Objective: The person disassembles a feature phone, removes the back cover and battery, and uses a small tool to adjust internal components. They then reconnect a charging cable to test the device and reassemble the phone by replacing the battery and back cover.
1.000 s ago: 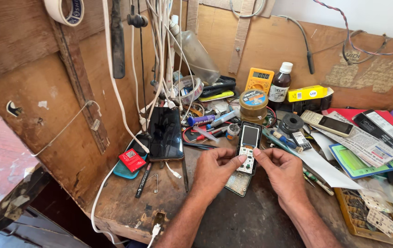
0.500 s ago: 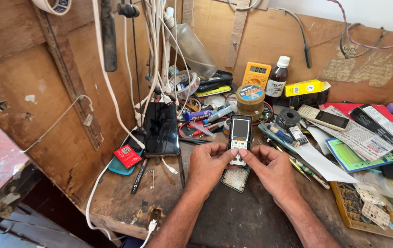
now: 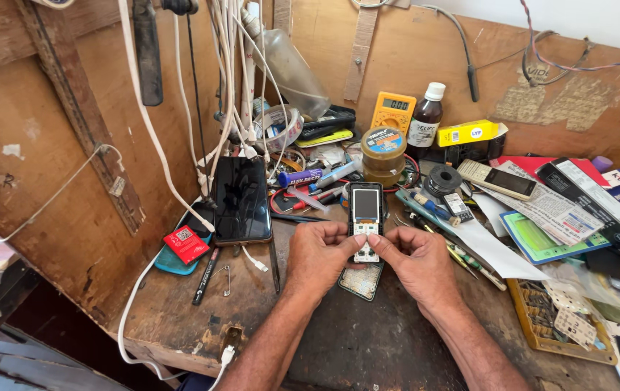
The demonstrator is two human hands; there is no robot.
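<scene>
A small keypad phone [image 3: 366, 213] with its front cover off lies upright on the wooden workbench [image 3: 179, 318]. My left hand [image 3: 319, 255] grips its lower left side with fingertips at the keypad area. My right hand [image 3: 417, 262] pinches the lower right side, thumb and forefinger on the white keypad board. A loose keypad panel [image 3: 361, 281] lies on the bench just under the phone, between my hands.
A black smartphone [image 3: 240, 199] leans at the left beside a red card [image 3: 185, 243]. Behind the phone stand a round tin [image 3: 384, 150], a yellow multimeter [image 3: 393, 110] and a dark bottle [image 3: 426, 119]. Cables hang from the wall. Papers, boxes and a parts tray [image 3: 553, 322] crowd the right.
The view has shifted slightly. My hands stay on the keypad phone, with the fingertips drawn closer together over its lower part.
</scene>
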